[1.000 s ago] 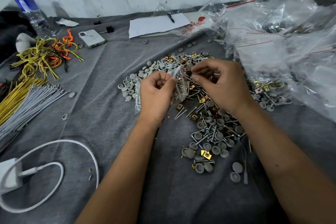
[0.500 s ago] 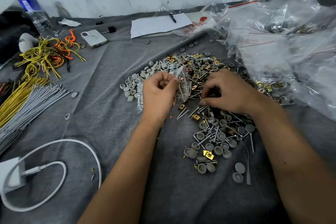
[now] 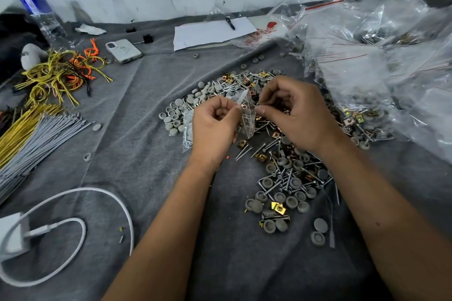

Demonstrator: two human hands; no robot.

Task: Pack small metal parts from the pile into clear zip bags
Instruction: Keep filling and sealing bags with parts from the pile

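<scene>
Above the pile (image 3: 281,161) on the table (image 3: 137,154), my left hand (image 3: 214,127) pinched a clear zip bag (image 3: 247,115) open while my right hand (image 3: 297,115) pinched a small part at its mouth. Filled bags (image 3: 367,68) lay beyond the pile; plenty remained loose.

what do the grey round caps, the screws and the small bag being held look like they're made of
Grey round caps: matte, uniform grey, probably moulded plastic or rubber.
Screws: bright silvery shine, likely plated steel.
Small bag, gripped by the left hand: clear, crinkled, glossy film, apparently thin plastic.
</scene>
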